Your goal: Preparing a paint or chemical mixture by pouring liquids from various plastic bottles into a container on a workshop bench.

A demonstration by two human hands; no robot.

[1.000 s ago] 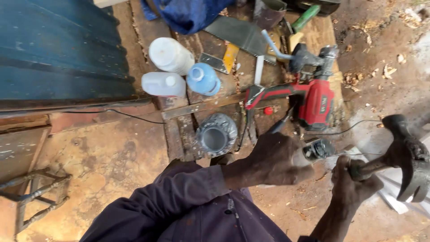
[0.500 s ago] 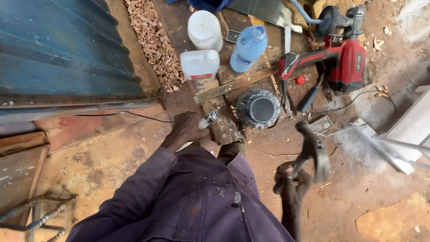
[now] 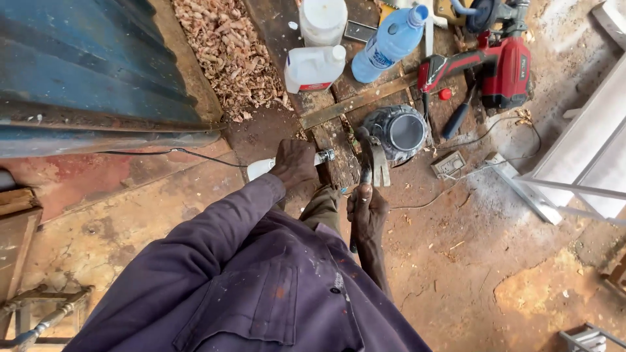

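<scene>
The right hand (image 3: 367, 212) is closed around the handle of a claw hammer (image 3: 372, 160), its metal head pointing to twelve o'clock. At nine o'clock from it, the left hand (image 3: 295, 163) is wrapped around a white tube-shaped object (image 3: 264, 167) with a metal tip; both rest over a worn plank (image 3: 336, 146). Just past the hammer head, at one o'clock, sits a round grey tin (image 3: 401, 130). Farther toward twelve o'clock lie a white jug (image 3: 314, 67) and a blue bottle (image 3: 391, 40); a red power tool (image 3: 499, 65) lies at two o'clock.
</scene>
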